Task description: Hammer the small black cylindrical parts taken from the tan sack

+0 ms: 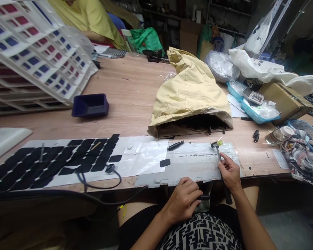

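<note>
My right hand [231, 175] is closed round the handle of a small hammer [219, 154]; the hammer's head rests on the clear plastic sheet [198, 150] at the table's front edge. My left hand [184, 199] sits below the table edge over my lap, fingers curled round a thin black stick-like piece [203, 197]. A similar black piece [175, 145] lies on the plastic, and a small black rounded tile [165, 162] lies just in front of it.
Rows of black tiles [54, 161] cover a white sheet at left, with a black cable [104, 182] over the edge. A tan sack [190, 100] lies open mid-table. Dark blue tray [90, 105], stacked white racks [33, 55], calculator [253, 96], bags and boxes at right. A person in yellow [94, 17] sits far left.
</note>
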The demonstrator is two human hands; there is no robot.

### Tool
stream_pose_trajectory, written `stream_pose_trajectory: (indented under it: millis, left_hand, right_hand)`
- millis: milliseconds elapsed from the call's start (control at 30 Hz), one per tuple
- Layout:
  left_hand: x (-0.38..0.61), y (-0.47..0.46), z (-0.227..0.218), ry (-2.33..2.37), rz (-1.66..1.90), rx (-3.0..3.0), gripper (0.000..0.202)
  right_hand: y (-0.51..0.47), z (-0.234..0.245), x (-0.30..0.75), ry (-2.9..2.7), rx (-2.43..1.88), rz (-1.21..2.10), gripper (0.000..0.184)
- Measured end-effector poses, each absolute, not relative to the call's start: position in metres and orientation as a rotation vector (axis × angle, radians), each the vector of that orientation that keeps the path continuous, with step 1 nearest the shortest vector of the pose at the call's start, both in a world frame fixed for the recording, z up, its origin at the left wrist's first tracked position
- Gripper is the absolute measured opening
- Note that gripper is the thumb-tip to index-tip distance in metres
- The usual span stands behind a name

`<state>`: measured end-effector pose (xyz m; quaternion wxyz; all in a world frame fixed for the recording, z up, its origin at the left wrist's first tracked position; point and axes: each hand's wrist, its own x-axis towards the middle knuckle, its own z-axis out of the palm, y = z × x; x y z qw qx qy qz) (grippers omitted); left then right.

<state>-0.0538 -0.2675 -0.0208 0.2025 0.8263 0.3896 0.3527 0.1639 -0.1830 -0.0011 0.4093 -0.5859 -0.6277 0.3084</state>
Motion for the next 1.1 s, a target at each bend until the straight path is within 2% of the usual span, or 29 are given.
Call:
stream_pose_trajectory:
  millis: [267, 367, 433, 567, 667, 733, 867, 1000, 1100]
  left_hand:
    - [-0.044, -0.273, -0.036, 1.175, 0.919, 2.462, 0.020]
    - [-0.051, -0.272, -0.028, 1.060, 1.012, 2.345, 0.031]
    - [-0.059, -0.263, -0.021, 1.118, 1.141, 2.253, 0.031]
    - [-0.087, -0.217, -0.011, 1.730, 1.247, 1.995, 0.028]
    - [-0.113, -0.179, -0.012, 2.180, 1.068, 1.809, 0.038]
    - [-0.126, -0.164, -0.015, 2.263, 0.957, 1.755, 0.033]
    - [-0.127, -0.162, -0.017, 2.125, 0.953, 1.794, 0.018]
    - [-0.095, -0.175, -0.012, 1.718, 0.944, 1.944, 0.018]
    - [-0.070, -0.177, -0.012, 1.625, 0.883, 1.991, 0.016]
  right_hand:
    - [-0.184, -0.004, 0.165, -1.602, -1.471, 0.742, 0.044]
    - [-0.185, -0.006, 0.166, -1.614, -1.465, 0.736, 0.043]
    - [-0.185, -0.007, 0.166, -1.621, -1.463, 0.730, 0.043]
    - [-0.186, -0.005, 0.165, -1.648, -1.456, 0.694, 0.042]
    - [-0.186, -0.004, 0.165, -1.664, -1.436, 0.664, 0.042]
    - [-0.186, -0.005, 0.164, -1.672, -1.426, 0.643, 0.041]
    - [-0.187, -0.003, 0.161, -1.675, -1.427, 0.618, 0.041]
    - [-0.189, 0.000, 0.159, -1.673, -1.431, 0.613, 0.040]
    - [-0.188, 0.001, 0.160, -1.675, -1.425, 0.622, 0.040]
